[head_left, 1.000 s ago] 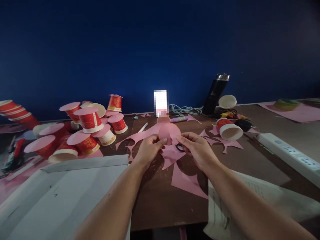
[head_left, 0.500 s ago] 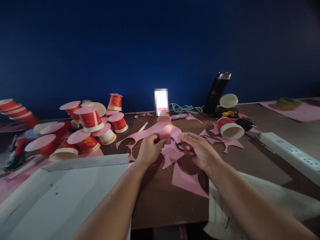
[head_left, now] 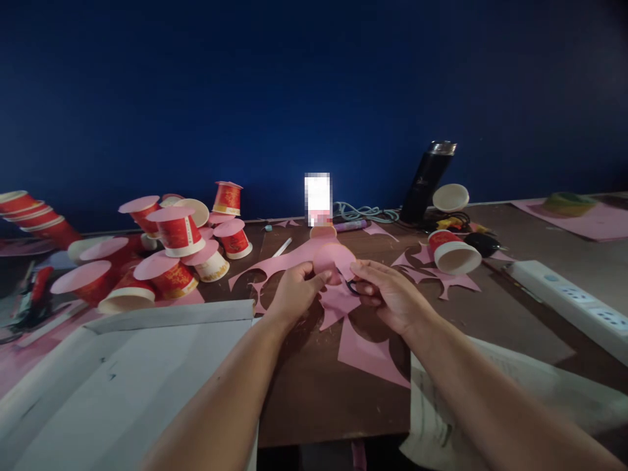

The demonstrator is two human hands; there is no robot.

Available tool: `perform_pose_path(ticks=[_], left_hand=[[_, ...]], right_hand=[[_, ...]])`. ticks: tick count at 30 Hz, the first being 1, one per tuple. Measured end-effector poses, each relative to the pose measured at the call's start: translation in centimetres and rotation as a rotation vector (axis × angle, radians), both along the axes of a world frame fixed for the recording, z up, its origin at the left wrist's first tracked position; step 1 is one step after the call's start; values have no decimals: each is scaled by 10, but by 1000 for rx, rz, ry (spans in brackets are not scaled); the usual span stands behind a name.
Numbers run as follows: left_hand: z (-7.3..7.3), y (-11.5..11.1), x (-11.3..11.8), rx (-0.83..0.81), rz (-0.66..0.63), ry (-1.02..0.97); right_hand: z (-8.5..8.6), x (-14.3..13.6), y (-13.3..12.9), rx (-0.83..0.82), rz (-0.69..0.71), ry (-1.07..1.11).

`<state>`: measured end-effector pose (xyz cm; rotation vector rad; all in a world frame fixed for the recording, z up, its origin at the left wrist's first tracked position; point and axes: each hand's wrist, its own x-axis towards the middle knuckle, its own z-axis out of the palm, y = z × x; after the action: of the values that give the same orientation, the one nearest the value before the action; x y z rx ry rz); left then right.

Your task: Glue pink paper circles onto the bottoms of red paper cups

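My left hand pinches the left edge of a small rounded pink paper piece above the middle of the table. My right hand is closed on a pair of scissors; a dark handle shows at its fingers, and the blades lie against the paper's right side. Its fingertips are close to the paper's edge. Beneath and around the hands lie pink paper offcuts with curved cut-outs.
Red paper cups, several topped with pink discs, crowd the left. A white box lid lies front left. Right: a tipped cup, a black flask, a power strip and a printed sheet. A lit screen stands behind.
The pink piece has turned slightly between my hands and now shows a rounder face. The scissors show more beside my right fingers. Both hands have barely moved.
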<state>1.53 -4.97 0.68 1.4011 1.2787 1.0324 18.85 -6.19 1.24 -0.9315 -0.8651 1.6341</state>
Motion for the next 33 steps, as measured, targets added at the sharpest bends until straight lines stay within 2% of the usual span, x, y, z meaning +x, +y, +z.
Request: perform_pose_path(ticks=[5,10,18,25,33], left_hand=[[-3,1,-1,-268,-97,-399],[2,0,-1,-377,-79,-494],[-6,3,-1,-312,-102,-442],[-14,5,-3,-183,-103,-247],[-10,4,-3,-71,-68,-126]], right_hand=[[-2,-1,3,-66,-28,-15],[-2,-1,3,-74,-31,-35],[-4,1,3,-65,-3,-23],[-1,-1,0,-68,-11,-83],[-4,-3,-1,28,23,-228]])
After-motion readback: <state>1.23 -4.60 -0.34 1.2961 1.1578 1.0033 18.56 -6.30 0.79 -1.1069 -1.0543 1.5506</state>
